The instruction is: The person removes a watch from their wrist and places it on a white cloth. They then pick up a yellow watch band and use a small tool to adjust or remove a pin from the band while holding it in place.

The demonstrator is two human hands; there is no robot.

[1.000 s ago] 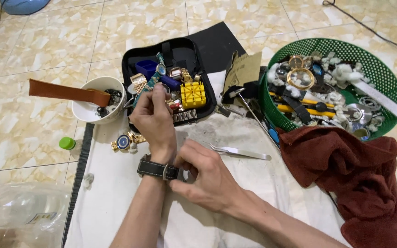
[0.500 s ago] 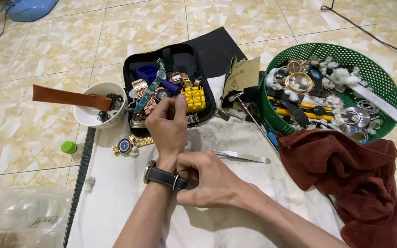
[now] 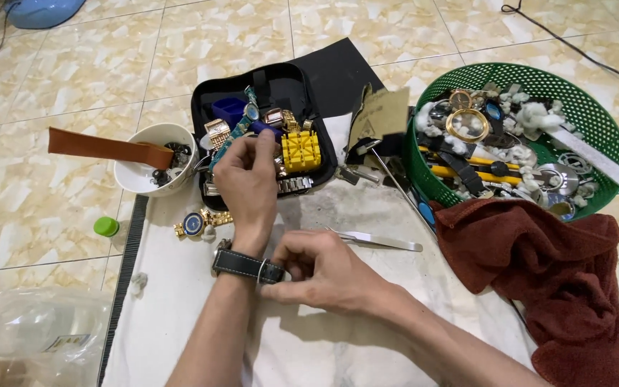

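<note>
A: How far along are you with the strap [image 3: 248,266]?

B: It's already wrapped round your left wrist, just below the left hand [image 3: 247,183]. Your right hand [image 3: 322,269] pinches its end at the wrist, thumb and fingers closed on it by the buckle. Whether the buckle is done up, you can't tell from here; I'd judge the fastening is what's left.

A: And the left hand itself?

B: Loosely curled over the black case [image 3: 266,129], fingers bent; it may be touching the watch parts there, but a grip doesn't show.

A: Count what's around you.

B: One strap on your wrist, one gold watch [image 3: 196,223] on the white cloth [image 3: 309,351], one pair of tweezers [image 3: 381,241], one white bowl [image 3: 153,159] with a brown strap across it, one yellow block [image 3: 301,150] in the case, one green basket [image 3: 582,107] too full to count, one red rag [image 3: 560,287], one green cap [image 3: 106,226] on the tiles
</note>
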